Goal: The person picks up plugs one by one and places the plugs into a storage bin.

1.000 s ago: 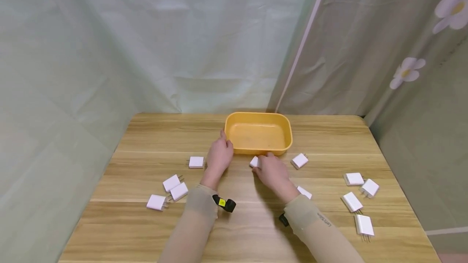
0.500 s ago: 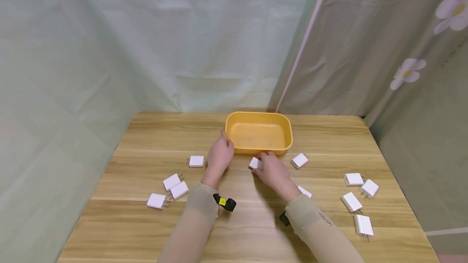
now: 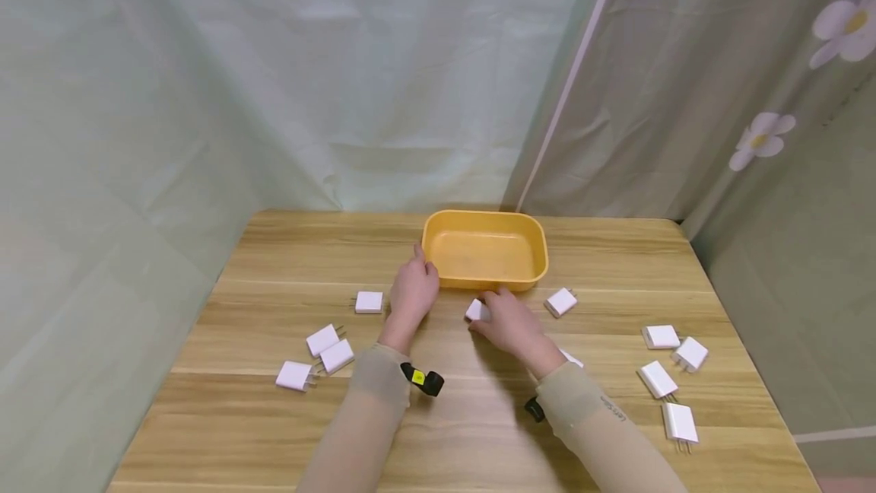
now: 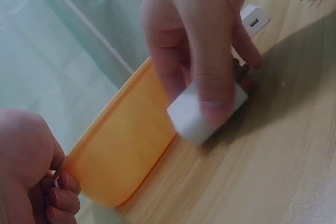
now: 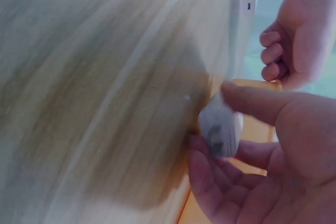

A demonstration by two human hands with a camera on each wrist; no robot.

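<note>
White charger [image 3: 477, 310] sits in the grip of the right hand [image 3: 509, 322], pinched between thumb and fingers, low over the desk [image 3: 274, 432] just in front of the near wall of the yellow tray [image 3: 484, 256]; the wrist views show its prongs on the side away from the tray. Tray holds nothing visible. Left hand [image 3: 413, 291] rests at the tray's left near corner, fingers curled, thumb against the rim; grip clenched, holding nothing. Both forearms reach forward from the near edge, sleeves to the wrists. Other chargers [image 3: 660, 379] lie scattered to either side.
</note>
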